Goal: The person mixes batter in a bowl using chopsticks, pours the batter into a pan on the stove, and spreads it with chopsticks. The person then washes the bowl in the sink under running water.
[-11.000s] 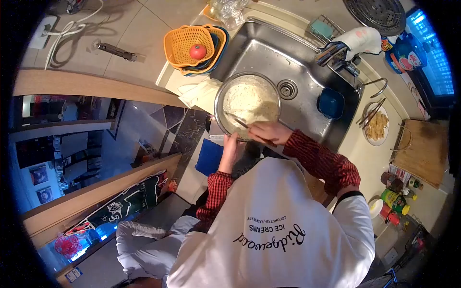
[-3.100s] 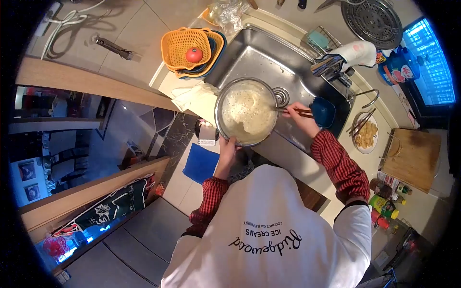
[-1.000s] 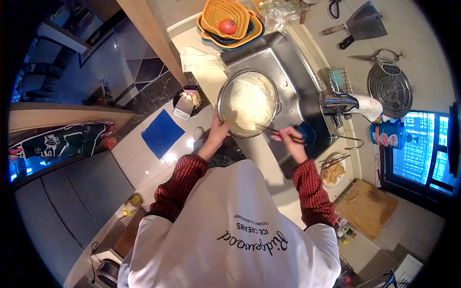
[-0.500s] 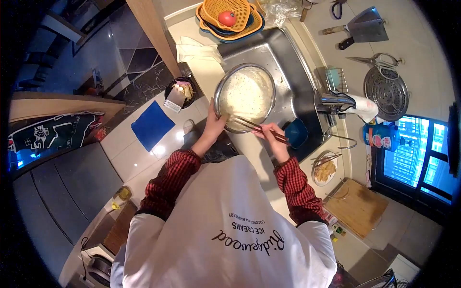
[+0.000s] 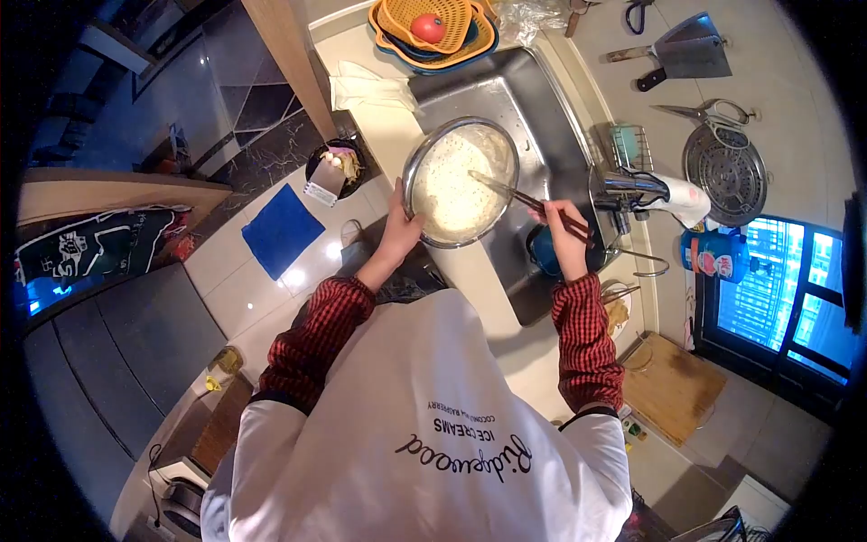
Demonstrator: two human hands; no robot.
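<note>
A round metal bowl [image 5: 416, 212] holds pale, speckled batter [image 5: 456, 185] and sits at the sink's near edge. My left hand [image 5: 397, 228] grips the bowl's rim on its left side, thumb over the edge. In my right hand [image 5: 566, 237] is a pair of dark chopsticks [image 5: 515, 193], their tips dipping into the batter near the bowl's middle. That hand is over the sink, to the right of the bowl. Partly behind it, a blue container [image 5: 542, 250] rests in the sink.
The metal sink [image 5: 542, 135] has a faucet [image 5: 632, 194] on its right. Yellow baskets [image 5: 397, 23] with a tomato [image 5: 427, 28] stand at the back beside a white cloth [image 5: 366, 88]. A plate of food [image 5: 618, 316] and cutting board [image 5: 673, 388] are at right.
My right hand has moved right and slightly up. The chopsticks' tips have swung from the bowl's near edge toward its middle. My left hand still holds the rim.
</note>
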